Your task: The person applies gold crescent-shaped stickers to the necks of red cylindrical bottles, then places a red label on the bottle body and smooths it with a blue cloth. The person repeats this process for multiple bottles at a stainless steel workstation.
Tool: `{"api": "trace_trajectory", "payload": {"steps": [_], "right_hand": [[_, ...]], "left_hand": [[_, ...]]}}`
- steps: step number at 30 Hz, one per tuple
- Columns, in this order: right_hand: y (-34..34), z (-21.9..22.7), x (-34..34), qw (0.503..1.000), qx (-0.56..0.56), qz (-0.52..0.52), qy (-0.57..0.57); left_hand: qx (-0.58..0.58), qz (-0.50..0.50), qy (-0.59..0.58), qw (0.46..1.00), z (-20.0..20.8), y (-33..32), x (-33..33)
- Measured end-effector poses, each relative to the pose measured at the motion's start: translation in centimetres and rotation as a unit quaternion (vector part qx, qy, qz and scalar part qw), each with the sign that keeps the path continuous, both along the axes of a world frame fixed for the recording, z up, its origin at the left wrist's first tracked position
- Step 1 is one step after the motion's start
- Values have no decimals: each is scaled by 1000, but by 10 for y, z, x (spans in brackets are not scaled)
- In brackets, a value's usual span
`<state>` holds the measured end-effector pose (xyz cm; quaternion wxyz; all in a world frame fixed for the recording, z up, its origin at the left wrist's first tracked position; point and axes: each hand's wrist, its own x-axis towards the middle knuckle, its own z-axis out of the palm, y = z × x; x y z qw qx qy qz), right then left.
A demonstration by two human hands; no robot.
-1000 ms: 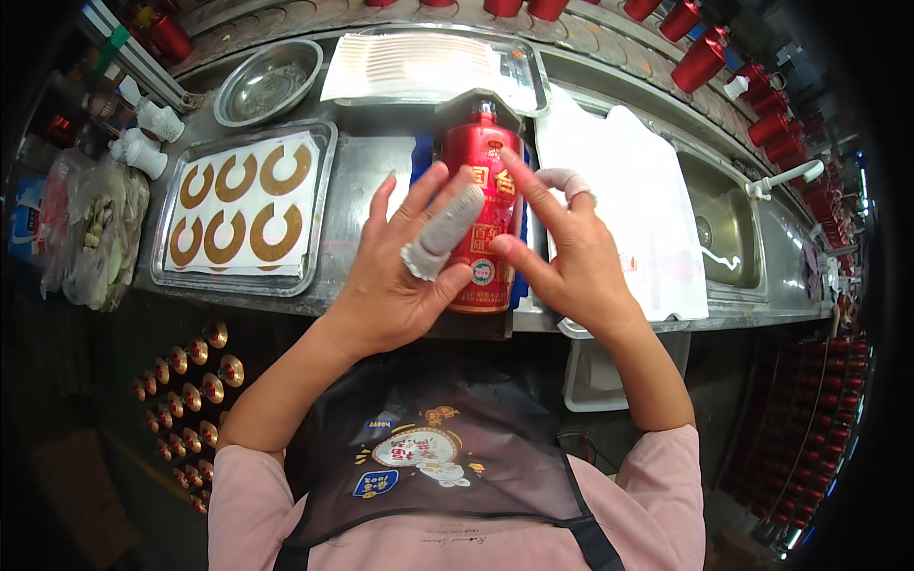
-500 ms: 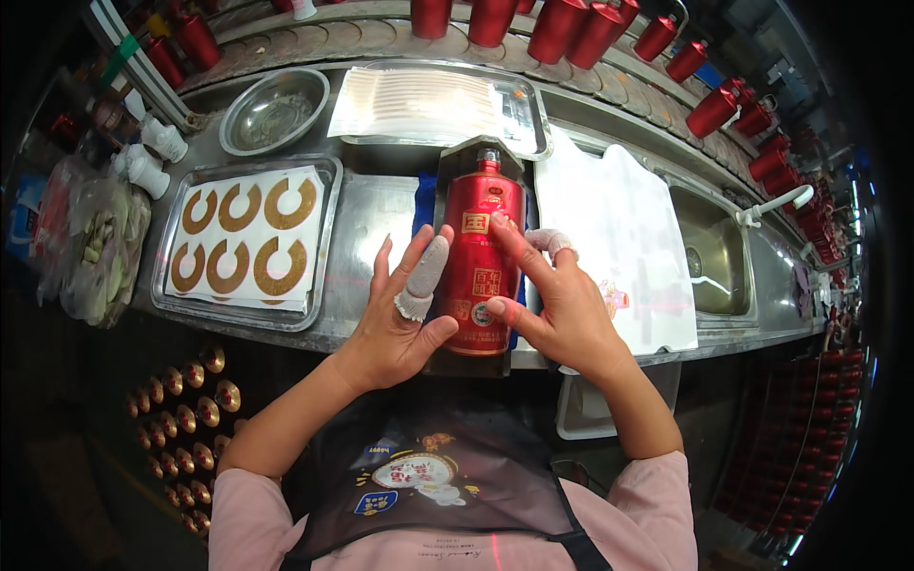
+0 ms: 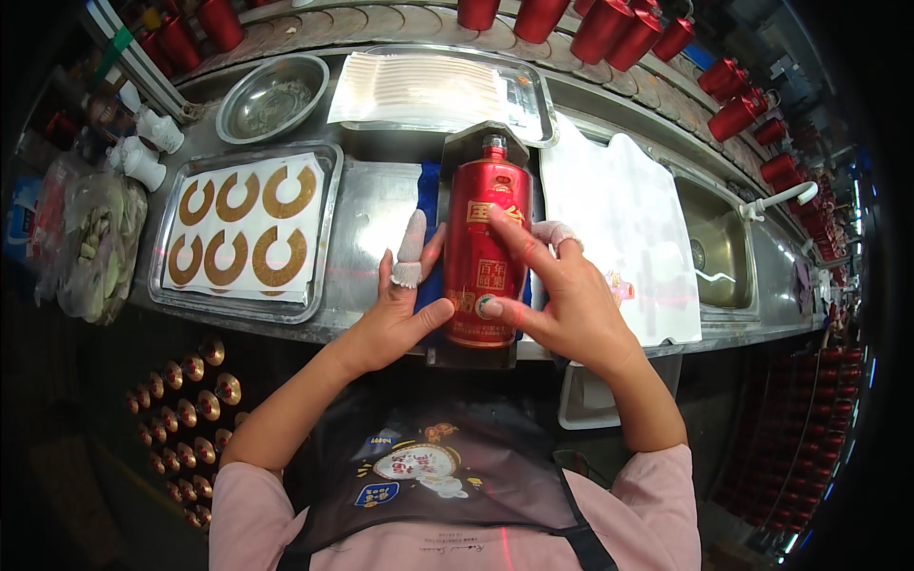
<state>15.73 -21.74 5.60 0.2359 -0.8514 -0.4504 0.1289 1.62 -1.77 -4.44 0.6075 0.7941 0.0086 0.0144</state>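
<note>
A red bottle (image 3: 488, 252) with gold lettering and a dark cap lies in a dark cradle (image 3: 503, 133), its neck pointing away from me. My right hand (image 3: 576, 290) is open, with index finger and thumb resting on the bottle's upper face. My left hand (image 3: 395, 309) stands along the bottle's left side, fingers apart. Its thumb tip meets the lower left edge of the bottle; whether the index finger touches is hard to tell. A whitish finger cover (image 3: 411, 252) is on one left finger, another (image 3: 555, 234) on a right one. Blue cloth (image 3: 430, 285) shows beside the cradle.
On the left, a metal tray (image 3: 328, 243) bears gold C-shaped labels (image 3: 276, 255). Behind are a metal bowl (image 3: 271, 100) and a tray of pale strips (image 3: 419, 90). White sheets (image 3: 619, 238) and a sink (image 3: 714, 257) lie right. Red bottles (image 3: 543, 19) stand on a conveyor (image 3: 381, 33).
My left fingers have shifted a little left, and the covered finger stands more upright. The right hand stays on the bottle, showing more of its gold lettering. Bottles on the conveyor moved right.
</note>
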Motion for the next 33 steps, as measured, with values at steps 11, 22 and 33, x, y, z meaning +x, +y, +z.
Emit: {"api": "trace_trajectory", "payload": {"steps": [11,22,33], "right_hand": [[0,-15,14,996,74,10,54],[1,-25,25,998,26,26,55],[-2,-32,27,995,86,16,52]], "left_hand": [[127,89,-72,985,23,-20,0],[9,95,-44,994,14,-20,3],[-22,112,-51,992,18,-21,6]]}}
